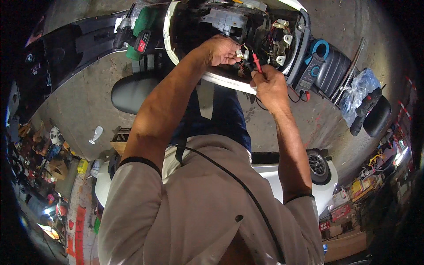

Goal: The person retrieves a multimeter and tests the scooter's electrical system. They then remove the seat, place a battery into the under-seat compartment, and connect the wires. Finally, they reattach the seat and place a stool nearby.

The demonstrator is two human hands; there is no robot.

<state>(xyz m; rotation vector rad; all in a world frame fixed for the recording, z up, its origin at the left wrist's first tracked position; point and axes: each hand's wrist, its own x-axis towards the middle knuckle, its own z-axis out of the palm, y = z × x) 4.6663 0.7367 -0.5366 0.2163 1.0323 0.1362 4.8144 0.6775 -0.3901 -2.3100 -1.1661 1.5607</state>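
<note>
A red probe was just beside a white connector, upper centre of the frame.
The left hand pinched the connector over a white-rimmed housing; the right hand gripped the probe, left of a clamp meter.

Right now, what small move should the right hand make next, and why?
Probably guide the red probe to the white connector: the right hand holds the probe close by, the left hand seems to steady the connector, and contact isn't clear.
</note>
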